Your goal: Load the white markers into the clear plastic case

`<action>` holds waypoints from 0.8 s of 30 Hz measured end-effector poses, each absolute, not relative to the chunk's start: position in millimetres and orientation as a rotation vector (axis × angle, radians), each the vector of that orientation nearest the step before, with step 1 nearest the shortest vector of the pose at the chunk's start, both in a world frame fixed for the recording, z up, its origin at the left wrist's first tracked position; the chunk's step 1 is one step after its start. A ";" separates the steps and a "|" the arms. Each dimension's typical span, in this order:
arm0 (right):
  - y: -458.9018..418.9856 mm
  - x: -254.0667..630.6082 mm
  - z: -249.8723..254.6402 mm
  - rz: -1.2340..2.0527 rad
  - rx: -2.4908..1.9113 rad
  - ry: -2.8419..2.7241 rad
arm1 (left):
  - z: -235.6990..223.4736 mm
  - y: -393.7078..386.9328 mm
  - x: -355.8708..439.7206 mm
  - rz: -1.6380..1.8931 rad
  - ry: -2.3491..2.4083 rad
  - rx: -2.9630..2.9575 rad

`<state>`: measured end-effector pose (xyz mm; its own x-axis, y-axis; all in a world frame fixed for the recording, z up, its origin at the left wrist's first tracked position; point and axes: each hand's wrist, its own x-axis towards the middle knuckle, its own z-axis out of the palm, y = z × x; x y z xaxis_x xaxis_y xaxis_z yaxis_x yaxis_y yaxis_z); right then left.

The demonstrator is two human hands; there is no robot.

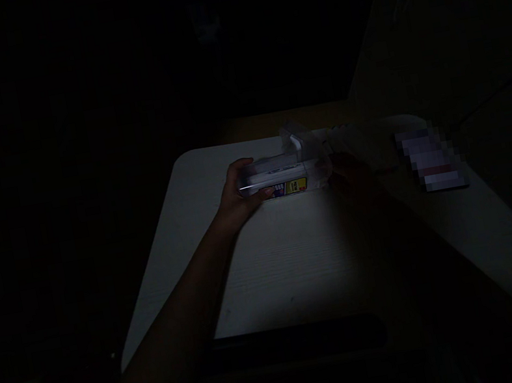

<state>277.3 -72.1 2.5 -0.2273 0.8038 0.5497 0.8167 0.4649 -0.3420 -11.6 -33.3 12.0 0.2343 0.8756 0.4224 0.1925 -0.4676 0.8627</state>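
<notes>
The view is very dark. My left hand [237, 198] is closed around the left end of a clear plastic box [271, 177], with the thumb along its near side. A yellow and blue printed label [292, 186] shows on that side. Thin clear plastic bag film [312, 155] covers the right end of the box and sticks up behind it. At the film's right edge, my right hand [355, 177] lies in deep shadow. Its fingers appear closed on the film, though their tips are hard to make out.
The white table [278, 260] has rounded far corners. A phone-like flat object [431, 157], blurred into blocks, lies on its right side. Behind my right hand is a faint clear package [348, 135]. A dark bar [297, 342] runs along the near edge.
</notes>
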 end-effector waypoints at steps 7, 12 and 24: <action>-68.9 277.7 1.4 -0.005 -1.398 -2.046 | 9.7 -32.3 -10.7 1.282 0.961 1.786; -66.3 278.8 2.3 0.001 -1.403 -2.084 | 11.6 -32.9 -11.6 1.247 0.938 1.773; -65.8 276.4 5.4 0.049 -1.392 -2.016 | 13.3 -34.9 -10.8 1.273 0.933 1.737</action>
<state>276.4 -65.8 5.4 -0.1989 0.8402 0.5045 0.8146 0.4279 -0.3915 -10.8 -34.9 13.3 0.2313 0.8872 0.3993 0.1132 -0.4322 0.8946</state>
